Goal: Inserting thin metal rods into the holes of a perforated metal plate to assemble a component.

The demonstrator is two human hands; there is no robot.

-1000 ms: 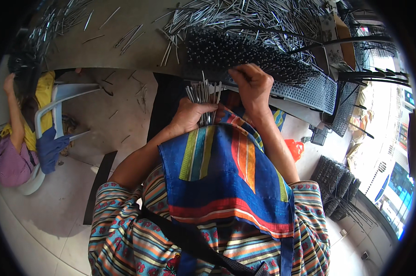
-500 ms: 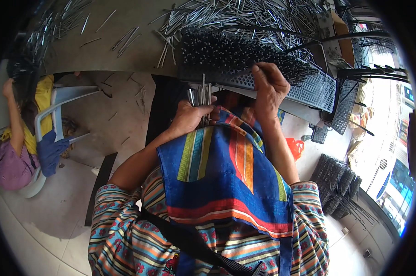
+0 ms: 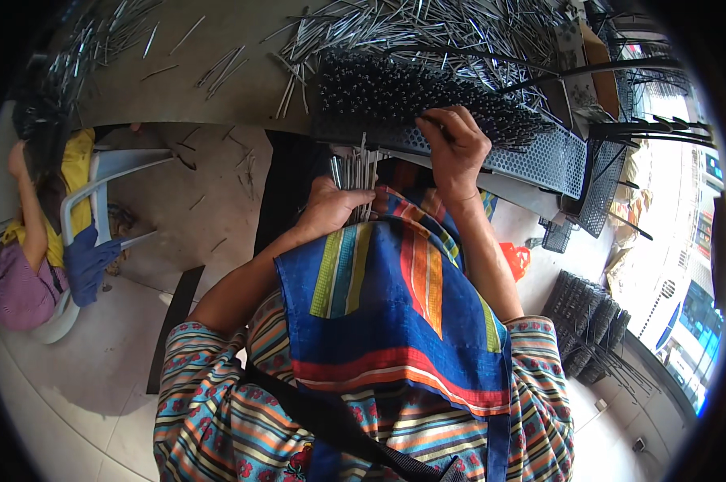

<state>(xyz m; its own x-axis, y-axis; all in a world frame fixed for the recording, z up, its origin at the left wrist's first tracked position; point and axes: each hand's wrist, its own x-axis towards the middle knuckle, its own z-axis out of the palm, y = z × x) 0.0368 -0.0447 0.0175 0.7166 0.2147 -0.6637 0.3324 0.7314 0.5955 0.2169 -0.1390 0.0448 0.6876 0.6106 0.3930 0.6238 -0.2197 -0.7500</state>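
Note:
My left hand [image 3: 331,207] is closed around a bundle of thin silvery metal rods [image 3: 355,170], which stand upright in the fist in front of my apron. My right hand [image 3: 459,149] is raised at the near edge of a perforated metal rack [image 3: 570,159]. Its thumb and fingers are pinched together; whatever may be between them is too small to make out. The rack is densely filled with upright dark rods [image 3: 403,92], their ends pointing up just beyond my right fingertips.
A large heap of loose metal rods [image 3: 451,32] lies on the table [image 3: 242,108] behind the rack, with more at the far left. An open cardboard box [image 3: 600,68] stands at the right. Another person sits at the left beside a white chair [image 3: 110,177]. Dark racks [image 3: 588,321] are stacked on the floor.
My right hand has moved a little to the left along the rack's near edge, still pinched. The rods in my left hand have shifted slightly; that hand stays in place.

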